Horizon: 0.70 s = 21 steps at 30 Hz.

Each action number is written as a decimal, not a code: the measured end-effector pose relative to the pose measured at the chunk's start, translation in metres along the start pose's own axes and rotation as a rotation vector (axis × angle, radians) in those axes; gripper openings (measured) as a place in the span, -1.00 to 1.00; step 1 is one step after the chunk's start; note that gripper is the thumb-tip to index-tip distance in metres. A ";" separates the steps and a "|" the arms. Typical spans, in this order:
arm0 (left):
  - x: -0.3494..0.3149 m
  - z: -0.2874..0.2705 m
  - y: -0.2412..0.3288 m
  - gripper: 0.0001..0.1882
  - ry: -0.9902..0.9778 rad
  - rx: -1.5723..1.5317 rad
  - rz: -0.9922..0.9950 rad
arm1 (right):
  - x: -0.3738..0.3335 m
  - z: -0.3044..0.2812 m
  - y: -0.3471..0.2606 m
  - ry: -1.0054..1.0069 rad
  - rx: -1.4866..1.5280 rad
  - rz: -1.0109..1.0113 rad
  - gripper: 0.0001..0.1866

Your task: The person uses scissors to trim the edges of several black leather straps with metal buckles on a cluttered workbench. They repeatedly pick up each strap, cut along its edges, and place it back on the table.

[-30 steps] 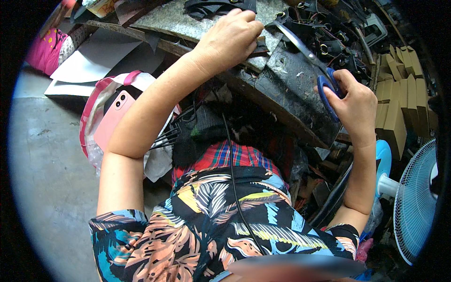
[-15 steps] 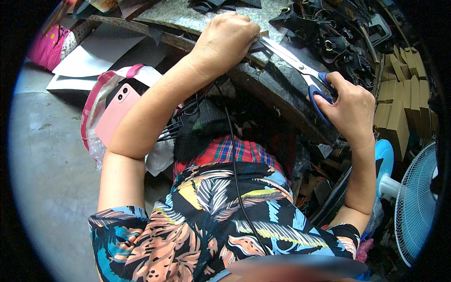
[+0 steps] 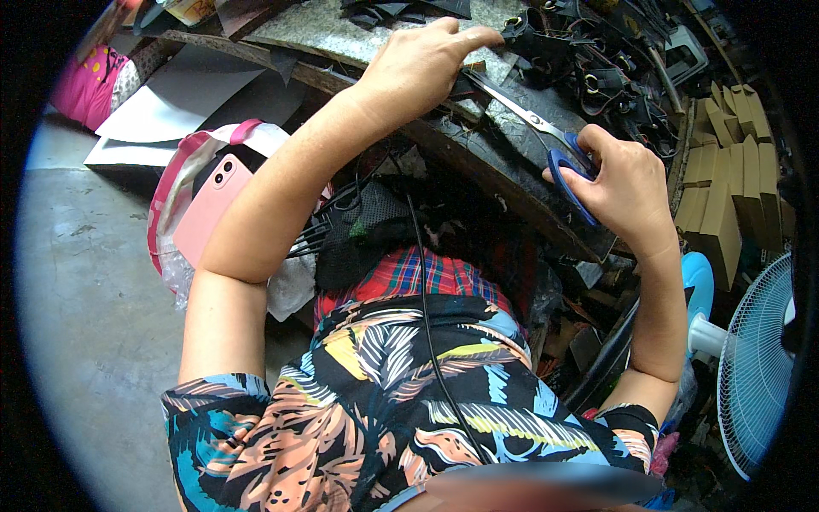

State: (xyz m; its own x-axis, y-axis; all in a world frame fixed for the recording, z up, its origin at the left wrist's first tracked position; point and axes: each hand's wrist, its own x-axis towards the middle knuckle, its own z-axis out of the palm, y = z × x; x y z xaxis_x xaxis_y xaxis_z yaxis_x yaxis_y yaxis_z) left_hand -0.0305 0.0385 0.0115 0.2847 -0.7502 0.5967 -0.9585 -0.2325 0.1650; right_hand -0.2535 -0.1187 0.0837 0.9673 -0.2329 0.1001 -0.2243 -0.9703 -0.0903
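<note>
A pair of scissors (image 3: 533, 119) with blue handles is gripped in my right hand (image 3: 627, 183), the thumb and fingers through its loops. Its blades point up and left across the bench edge, the tips close below my left hand (image 3: 418, 68). That hand is over the bench with its index finger stretched to the right, reaching the near side of a heap of black straps (image 3: 606, 81). Its thumb and other fingers are bent or hidden underneath. A small brownish piece (image 3: 476, 66) lies by the scissor tips.
Black cut pieces (image 3: 405, 12) lie at the bench's far side. Brown cardboard boxes (image 3: 721, 196) and a blue-white fan (image 3: 759, 358) stand at my right. A pink phone (image 3: 209, 209) rests in a bag (image 3: 158, 226) at my left, near white sheets (image 3: 175, 94). A black cable (image 3: 424, 290) runs down my front.
My left hand has gone from a closed grip by the scissor tips to a stretched index finger at the straps. The scissors and right hand have shifted slightly left, and the blades look closer together.
</note>
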 end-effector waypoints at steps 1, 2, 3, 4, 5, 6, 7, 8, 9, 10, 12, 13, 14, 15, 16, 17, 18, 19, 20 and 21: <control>0.003 -0.001 -0.002 -0.60 -0.103 0.033 0.024 | 0.001 -0.003 -0.001 -0.016 0.006 0.006 -0.57; 0.005 -0.003 -0.003 -0.63 -0.111 0.021 0.055 | 0.002 -0.005 -0.001 -0.027 0.011 0.003 -0.55; 0.007 -0.004 -0.004 -0.66 -0.118 0.010 0.087 | 0.002 -0.009 -0.001 -0.039 0.001 0.011 -0.53; 0.008 -0.005 -0.005 -0.69 -0.125 0.000 0.120 | 0.002 -0.013 0.000 -0.044 -0.009 0.011 -0.52; 0.009 -0.007 -0.004 -0.72 -0.146 0.025 0.108 | 0.003 -0.016 0.000 -0.050 -0.019 0.010 -0.51; 0.010 -0.008 -0.003 -0.75 -0.167 0.051 0.097 | 0.003 -0.017 0.000 -0.050 -0.036 0.015 -0.51; 0.011 -0.009 -0.002 -0.78 -0.188 0.076 0.086 | 0.003 -0.018 -0.001 -0.049 -0.053 0.021 -0.51; 0.011 -0.009 0.000 -0.79 -0.188 0.088 0.076 | 0.003 -0.019 -0.001 -0.050 -0.071 0.034 -0.51; 0.011 -0.010 0.002 -0.80 -0.189 0.100 0.067 | 0.004 -0.019 -0.001 -0.055 -0.069 0.026 -0.52; 0.010 -0.010 0.003 -0.82 -0.189 0.112 0.056 | 0.006 -0.018 -0.002 -0.063 -0.067 0.024 -0.52; 0.008 -0.010 0.005 -0.82 -0.165 0.127 0.054 | 0.007 -0.017 -0.003 -0.055 -0.078 -0.002 -0.53; 0.007 -0.009 0.006 -0.82 -0.153 0.135 0.053 | 0.007 -0.017 -0.003 -0.041 -0.092 -0.025 -0.53; 0.006 -0.008 0.005 -0.81 -0.123 0.127 0.071 | 0.007 -0.017 -0.004 -0.034 -0.107 -0.032 -0.54; 0.005 -0.006 0.005 -0.80 -0.092 0.120 0.089 | 0.007 -0.017 -0.005 -0.039 -0.113 -0.036 -0.55; 0.004 -0.005 0.004 -0.79 -0.062 0.119 0.109 | 0.006 -0.018 -0.006 -0.051 -0.121 -0.024 -0.57; 0.003 -0.002 0.004 -0.79 -0.040 0.099 0.116 | 0.006 -0.018 -0.007 -0.050 -0.123 -0.022 -0.58; 0.002 0.000 0.003 -0.80 -0.018 0.087 0.123 | 0.005 -0.018 -0.007 -0.044 -0.153 -0.036 -0.59; 0.001 0.001 0.002 -0.80 0.004 0.075 0.129 | 0.005 -0.017 -0.008 -0.024 -0.177 -0.060 -0.61; 0.000 0.003 0.002 -0.81 0.020 0.074 0.141 | 0.004 -0.017 -0.009 -0.011 -0.196 -0.078 -0.62; -0.001 0.004 0.002 -0.83 0.036 0.074 0.154 | 0.004 -0.017 -0.008 0.002 -0.231 -0.119 -0.63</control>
State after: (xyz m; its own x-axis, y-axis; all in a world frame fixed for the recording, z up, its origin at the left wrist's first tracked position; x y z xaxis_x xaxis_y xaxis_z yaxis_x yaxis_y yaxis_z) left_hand -0.0326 0.0360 0.0080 0.1331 -0.7583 0.6381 -0.9866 -0.1625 0.0126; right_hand -0.2494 -0.1129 0.1018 0.9883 -0.1163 0.0984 -0.1303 -0.9799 0.1512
